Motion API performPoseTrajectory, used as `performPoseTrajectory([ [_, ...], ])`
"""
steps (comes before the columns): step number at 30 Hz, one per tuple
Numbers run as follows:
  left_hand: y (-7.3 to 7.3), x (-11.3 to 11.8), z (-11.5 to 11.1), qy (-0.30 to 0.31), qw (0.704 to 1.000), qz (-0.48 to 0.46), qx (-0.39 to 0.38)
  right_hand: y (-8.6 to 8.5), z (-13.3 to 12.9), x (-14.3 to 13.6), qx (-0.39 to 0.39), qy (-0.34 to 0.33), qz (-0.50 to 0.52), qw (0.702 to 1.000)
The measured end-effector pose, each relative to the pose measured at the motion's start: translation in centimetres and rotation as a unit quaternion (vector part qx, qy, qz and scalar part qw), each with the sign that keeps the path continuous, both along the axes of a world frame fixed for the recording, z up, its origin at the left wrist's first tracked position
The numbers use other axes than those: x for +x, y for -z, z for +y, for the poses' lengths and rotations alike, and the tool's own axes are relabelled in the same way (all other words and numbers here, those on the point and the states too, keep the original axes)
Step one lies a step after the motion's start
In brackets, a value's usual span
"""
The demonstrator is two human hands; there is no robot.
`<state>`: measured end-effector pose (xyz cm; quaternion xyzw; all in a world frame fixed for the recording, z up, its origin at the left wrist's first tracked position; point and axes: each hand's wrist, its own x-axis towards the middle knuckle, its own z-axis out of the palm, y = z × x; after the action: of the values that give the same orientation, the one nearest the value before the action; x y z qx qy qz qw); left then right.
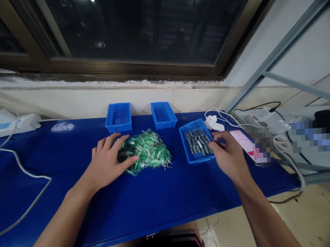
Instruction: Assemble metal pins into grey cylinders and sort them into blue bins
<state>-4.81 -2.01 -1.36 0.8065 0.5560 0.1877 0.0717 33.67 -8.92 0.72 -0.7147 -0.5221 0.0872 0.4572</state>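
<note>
My left hand rests with fingers spread on the left side of a green plastic bag. Heaped on the bag are many small clear pieces with thin metal leads; their exact kind is too small to tell. My right hand is at the right wall of a blue bin, thumb on the near side and fingers curled over the edge, gripping it. Inside that bin lie rows of small dark grey oblong pieces.
Two more blue bins, one left and one right, stand at the back by the wall. A phone lies right of my right hand, near a white charger and cables. A white power strip sits far left, with a white cable across the blue table.
</note>
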Motion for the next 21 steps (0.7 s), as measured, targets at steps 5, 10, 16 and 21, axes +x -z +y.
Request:
performPoseTrajectory([
  [5,0.5,1.1,-0.5,0.047,0.997,0.011,-0.052,-1.7,0.3,-2.1,0.041,-0.018,-0.134,0.99],
  [10,1.1,2.5,-1.0,0.067,0.997,0.019,-0.04,-1.5,0.4,-5.1,0.068,-0.035,-0.216,0.973],
  [16,1.6,2.9,-1.2,0.067,0.997,0.025,-0.017,0.7,-1.0,-5.3,0.048,-0.021,-0.13,0.99],
  [21,1.7,2.8,-1.2,0.066,0.997,0.026,-0.005,3.1,-1.8,-5.3,0.041,-0.049,-0.065,0.996],
])
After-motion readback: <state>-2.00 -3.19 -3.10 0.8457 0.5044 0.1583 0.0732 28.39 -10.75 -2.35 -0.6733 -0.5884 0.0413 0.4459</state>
